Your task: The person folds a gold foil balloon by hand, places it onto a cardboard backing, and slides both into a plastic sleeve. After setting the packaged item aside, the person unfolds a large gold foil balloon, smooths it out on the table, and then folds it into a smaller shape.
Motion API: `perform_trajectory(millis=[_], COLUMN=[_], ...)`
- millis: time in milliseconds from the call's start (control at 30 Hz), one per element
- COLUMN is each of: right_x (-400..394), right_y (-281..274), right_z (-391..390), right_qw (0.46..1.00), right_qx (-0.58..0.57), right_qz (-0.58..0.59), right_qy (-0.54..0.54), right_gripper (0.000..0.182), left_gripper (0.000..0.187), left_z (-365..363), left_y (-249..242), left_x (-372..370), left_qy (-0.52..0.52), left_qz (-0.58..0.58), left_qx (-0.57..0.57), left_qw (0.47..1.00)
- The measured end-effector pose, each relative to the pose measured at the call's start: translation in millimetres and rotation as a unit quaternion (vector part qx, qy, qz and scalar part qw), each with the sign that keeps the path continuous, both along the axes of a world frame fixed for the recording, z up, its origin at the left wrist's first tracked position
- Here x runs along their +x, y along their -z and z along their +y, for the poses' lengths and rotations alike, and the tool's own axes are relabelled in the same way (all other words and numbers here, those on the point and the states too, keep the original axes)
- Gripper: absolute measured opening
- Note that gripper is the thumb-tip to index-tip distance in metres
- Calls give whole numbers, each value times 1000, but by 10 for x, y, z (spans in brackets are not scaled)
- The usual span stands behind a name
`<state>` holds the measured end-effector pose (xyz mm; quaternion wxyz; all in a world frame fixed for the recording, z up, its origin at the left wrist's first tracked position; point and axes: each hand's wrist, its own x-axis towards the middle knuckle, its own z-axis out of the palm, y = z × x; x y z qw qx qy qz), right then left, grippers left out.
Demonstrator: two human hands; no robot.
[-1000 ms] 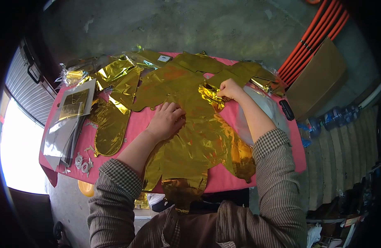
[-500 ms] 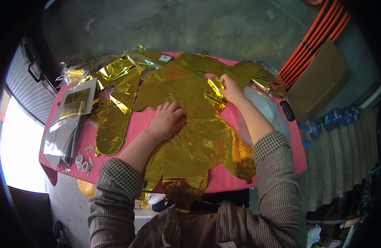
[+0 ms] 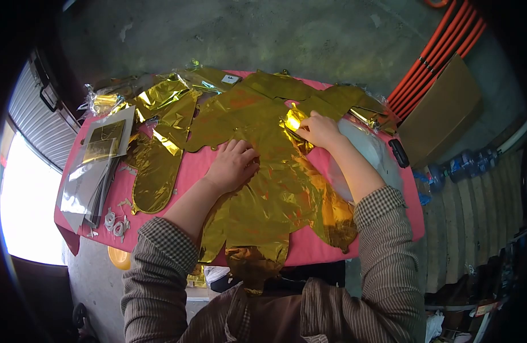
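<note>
Gold foil sheets [image 3: 269,188] with rounded, balloon-like outlines lie flat over a pink-covered table [image 3: 309,246]. My left hand [image 3: 235,164] rests on the foil near the middle, fingers slightly bent and pressing down on it. Farther right, my right hand [image 3: 319,130] pinches a crumpled, shiny fold of the foil [image 3: 293,118]. Another gold foil piece [image 3: 155,183] with a rounded end lies to the left of my left hand.
At the table's left are a stack of clear-covered sheets [image 3: 92,171] and white curled ties [image 3: 116,224]. A black object [image 3: 398,152] lies at the right edge, by clear plastic [image 3: 363,148]. Beyond stand cardboard [image 3: 446,108] and orange poles [image 3: 437,48].
My right hand has moved slightly down and to the right, and the fold of foil at its fingertips has opened out and looks brighter. My left hand has barely moved.
</note>
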<state>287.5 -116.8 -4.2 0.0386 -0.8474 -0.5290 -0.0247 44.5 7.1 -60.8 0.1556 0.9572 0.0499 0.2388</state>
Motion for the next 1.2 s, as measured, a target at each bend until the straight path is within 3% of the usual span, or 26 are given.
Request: perform_trajectory(millis=[100,233,333,500,567,633,900,967,1000,1033,1100,1200], right_x=[89,247,367,518,519,551,576,595,657,352,96,-70], right_y=[41,223,361,472,430,431,357,437,581,330,333,246], right_z=[-2,49,76,111,114,111,161,219,269,203,232,322], right_qw=[996,997,990,958,953,867,800,944,965,976,989,997], right_qx=[10,13,87,172,156,212,202,149,166,122,144,73], right_qz=[78,73,108,226,252,437,538,268,192,162,-15,-12], right_qy=[-39,-30,-34,34,58,112,175,124,71,78,37,36], right_gripper=[20,19,16,23,28,25,20,20,22,23,27,26], left_gripper=[23,22,22,26,26,27,26,26,25,25,25,25], left_z=[0,-3,-6,-4,1,-6,0,-3,-3,1,1,-9], left_y=[-3,-9,-8,-9,-6,-18,-3,-6,-4,-5,-8,-24], left_x=[-3,-2,-7,-3,-5,-10,-5,-2,-2,-2,-2,-5], left_qy=[-3,-3,-3,-7,-7,-6,-5,-5,-3,-2,-6,-7], left_qz=[4,6,-1,16,17,19,15,13,13,13,15,22], left_qx=[-2,-5,1,-8,-6,-7,-9,-8,-6,-5,-6,-9], left_qw=[1000,1000,1000,1000,1000,1000,1000,1000,1000,1000,1000,1000])
